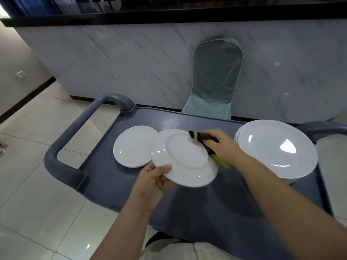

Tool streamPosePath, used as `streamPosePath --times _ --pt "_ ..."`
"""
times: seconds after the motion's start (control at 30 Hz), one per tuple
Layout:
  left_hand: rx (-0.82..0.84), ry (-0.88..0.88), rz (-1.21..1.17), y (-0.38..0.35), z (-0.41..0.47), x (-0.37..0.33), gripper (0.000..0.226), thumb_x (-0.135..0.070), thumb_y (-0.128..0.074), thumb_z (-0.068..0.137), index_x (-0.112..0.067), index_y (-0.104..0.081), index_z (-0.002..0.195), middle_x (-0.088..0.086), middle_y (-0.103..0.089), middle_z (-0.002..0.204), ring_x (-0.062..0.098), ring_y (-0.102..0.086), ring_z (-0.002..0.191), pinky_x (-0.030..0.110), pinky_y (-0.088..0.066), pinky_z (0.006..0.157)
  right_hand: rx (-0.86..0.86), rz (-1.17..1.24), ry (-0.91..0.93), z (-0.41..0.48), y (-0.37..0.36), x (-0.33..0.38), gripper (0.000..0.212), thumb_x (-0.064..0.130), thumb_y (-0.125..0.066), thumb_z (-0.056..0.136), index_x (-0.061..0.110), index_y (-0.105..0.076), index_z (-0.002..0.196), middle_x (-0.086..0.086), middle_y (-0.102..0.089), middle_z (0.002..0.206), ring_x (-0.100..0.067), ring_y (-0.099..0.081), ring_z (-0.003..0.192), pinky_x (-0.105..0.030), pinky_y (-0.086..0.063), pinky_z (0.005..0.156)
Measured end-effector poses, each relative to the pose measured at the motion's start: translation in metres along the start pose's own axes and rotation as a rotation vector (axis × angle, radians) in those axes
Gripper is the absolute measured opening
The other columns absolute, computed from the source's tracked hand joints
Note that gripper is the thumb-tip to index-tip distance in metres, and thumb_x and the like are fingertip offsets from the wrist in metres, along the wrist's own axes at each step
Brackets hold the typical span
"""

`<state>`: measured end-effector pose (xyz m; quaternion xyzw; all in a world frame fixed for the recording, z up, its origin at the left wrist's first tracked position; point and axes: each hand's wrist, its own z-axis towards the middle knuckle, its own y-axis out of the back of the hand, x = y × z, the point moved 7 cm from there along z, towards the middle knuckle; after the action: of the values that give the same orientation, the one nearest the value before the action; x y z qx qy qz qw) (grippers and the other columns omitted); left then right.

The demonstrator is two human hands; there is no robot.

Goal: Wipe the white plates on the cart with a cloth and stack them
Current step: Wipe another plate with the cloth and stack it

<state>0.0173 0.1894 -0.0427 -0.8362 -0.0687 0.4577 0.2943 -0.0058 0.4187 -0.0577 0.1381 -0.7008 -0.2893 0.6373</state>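
My left hand (155, 180) grips the near rim of a small white plate (185, 159), held upside down above the grey cart top (116, 186). My right hand (221, 145) grips a dark cloth with yellow trim (200, 136) and presses it on the far right edge of that plate's underside. A small stack of white plates (131, 147) lies on the cart to the left. A stack of large white plates (277, 149) stands on the cart at the right.
The cart's curved grey handle (62, 145) runs along its left end, and another handle (323, 128) shows at the far right. A covered chair (216, 76) stands behind the cart against a marble counter front. Pale floor tiles lie to the left.
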Motion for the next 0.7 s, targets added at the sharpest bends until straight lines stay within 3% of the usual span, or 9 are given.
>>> streamPosePath --times 0.1,0.17,0.27,0.37,0.47,0.6,0.7 --pt "-0.060 -0.001 -0.132 0.002 0.016 0.004 0.035 0.001 -0.058 0.073 -0.006 -0.063 0.107 0.010 -0.074 0.093 0.019 -0.073 0.078 0.030 -0.060 0.062 -0.218 -0.033 -0.052 -0.056 -0.012 -0.010 0.031 0.024 -0.055 0.090 0.034 -0.066 0.117 0.009 -0.059 0.112 -0.020 -0.055 0.104 -0.033 -0.044 0.089" --pt "-0.079 0.022 -0.130 -0.001 0.027 0.011 0.030 0.002 -0.057 0.077 -0.008 -0.063 0.105 0.013 -0.073 0.094 0.022 -0.072 0.080 0.032 -0.060 0.069 -0.278 -0.127 0.126 -0.081 -0.036 0.025 0.039 0.031 -0.052 0.085 0.035 -0.061 0.123 0.008 -0.057 0.119 -0.021 -0.050 0.099 -0.033 -0.042 0.087" --pt "-0.067 0.076 -0.073 -0.003 0.034 0.018 0.021 0.001 -0.055 0.083 -0.007 -0.063 0.101 0.013 -0.073 0.086 0.021 -0.071 0.075 0.031 -0.060 0.066 -0.259 -0.267 0.365 -0.093 -0.055 0.049 0.043 0.028 -0.056 0.083 0.035 -0.059 0.125 0.005 -0.059 0.125 -0.022 -0.048 0.090 -0.034 -0.043 0.083" --pt "0.012 0.100 -0.042 -0.004 0.032 0.014 0.038 0.002 -0.058 0.074 -0.004 -0.062 0.112 0.014 -0.070 0.100 0.024 -0.068 0.085 0.040 -0.060 0.073 -0.332 -0.213 0.157 -0.080 -0.018 0.004 0.042 0.033 -0.049 0.084 0.034 -0.062 0.124 0.007 -0.060 0.120 -0.022 -0.050 0.091 -0.042 -0.047 0.086" --pt "0.073 0.118 0.096 -0.014 0.031 0.007 0.039 0.007 -0.058 0.072 0.001 -0.061 0.110 0.013 -0.072 0.092 0.022 -0.070 0.075 0.035 -0.059 0.060 -0.312 -0.270 0.032 -0.049 0.011 -0.002 0.045 0.035 -0.044 0.084 0.032 -0.062 0.125 0.006 -0.062 0.117 -0.024 -0.051 0.094 -0.046 -0.045 0.088" --pt "0.140 0.115 0.229 -0.043 0.042 -0.016 0.019 0.014 -0.054 0.081 0.003 -0.064 0.093 0.015 -0.071 0.077 0.022 -0.069 0.062 0.028 -0.056 0.052 -0.333 -0.289 0.262 -0.020 0.007 0.083 0.042 0.031 -0.051 0.084 0.031 -0.064 0.124 0.005 -0.062 0.121 -0.023 -0.050 0.095 -0.032 -0.038 0.088" --pt "0.184 0.105 0.231 -0.048 0.055 -0.040 0.021 0.013 -0.049 0.084 0.002 -0.065 0.090 0.013 -0.071 0.071 0.019 -0.067 0.056 0.026 -0.054 0.047 -0.261 -0.250 0.382 -0.038 0.008 0.087 0.043 0.022 -0.057 0.080 0.030 -0.066 0.121 0.007 -0.062 0.120 -0.022 -0.052 0.093 -0.031 -0.040 0.089"
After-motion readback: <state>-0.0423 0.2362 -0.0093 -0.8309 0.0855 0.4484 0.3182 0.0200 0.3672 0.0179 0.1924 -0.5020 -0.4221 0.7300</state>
